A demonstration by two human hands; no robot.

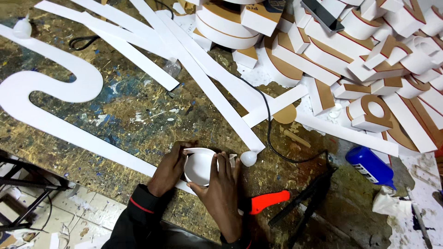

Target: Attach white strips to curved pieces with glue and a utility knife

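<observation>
Both hands, left hand (169, 169) and right hand (220, 193), around white round letter piece (199, 166).

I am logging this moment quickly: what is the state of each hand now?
Left hand: closed around the left rim of the round white piece.
Right hand: gripping the same piece from the right, fingers pressed on its edge.

Between both hands (198, 177) on the table (138, 120) sits a curved piece (199, 166), strips (203, 78) behind.
</observation>
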